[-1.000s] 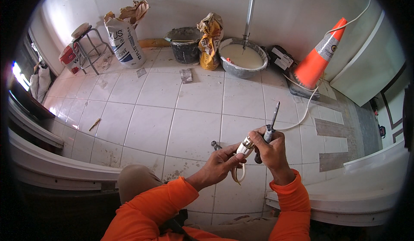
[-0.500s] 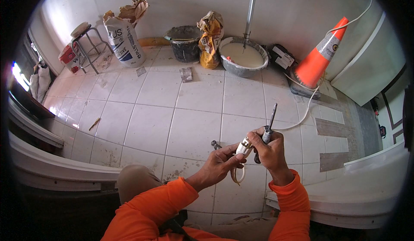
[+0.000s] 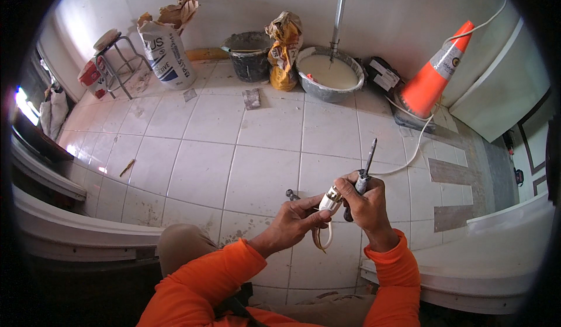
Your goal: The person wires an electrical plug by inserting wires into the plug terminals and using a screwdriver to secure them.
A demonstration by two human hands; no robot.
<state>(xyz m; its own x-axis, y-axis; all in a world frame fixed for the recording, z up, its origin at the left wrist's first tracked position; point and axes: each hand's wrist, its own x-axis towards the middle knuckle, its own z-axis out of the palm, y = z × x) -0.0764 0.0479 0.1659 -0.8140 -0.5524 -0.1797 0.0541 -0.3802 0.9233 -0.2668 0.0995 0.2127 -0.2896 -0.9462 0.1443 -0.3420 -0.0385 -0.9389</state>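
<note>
Between my hands is a white electrical plug (image 3: pixel 329 203) with a metallic end. My left hand (image 3: pixel 297 220) grips its white body between thumb and fingers. The thumb of my right hand (image 3: pixel 367 205) presses on the metallic end, and the same hand holds a screwdriver (image 3: pixel 370 158) upright, dark shaft pointing away from me. Below the plug hangs a short loop of white and brown wire (image 3: pixel 328 238). A white cable (image 3: pixel 403 168) runs from behind my right hand toward the cone. On the tiles beyond my left hand lies a tool with a dark rounded head (image 3: pixel 291 194), partly hidden.
Along the wall stand a stool (image 3: pixel 120 64), a torn white sack (image 3: pixel 169 58), a black bucket (image 3: pixel 250 61), a yellow bag (image 3: pixel 284 58), and a grey tub (image 3: pixel 330 96) of pale liquid with a metal rod. An orange cone (image 3: pixel 429 81) stands at right beside a white panel (image 3: pixel 497 87).
The view has shifted very slightly. Both hands keep the same hold on the plug and screwdriver, and the plug appears turned a little.
</note>
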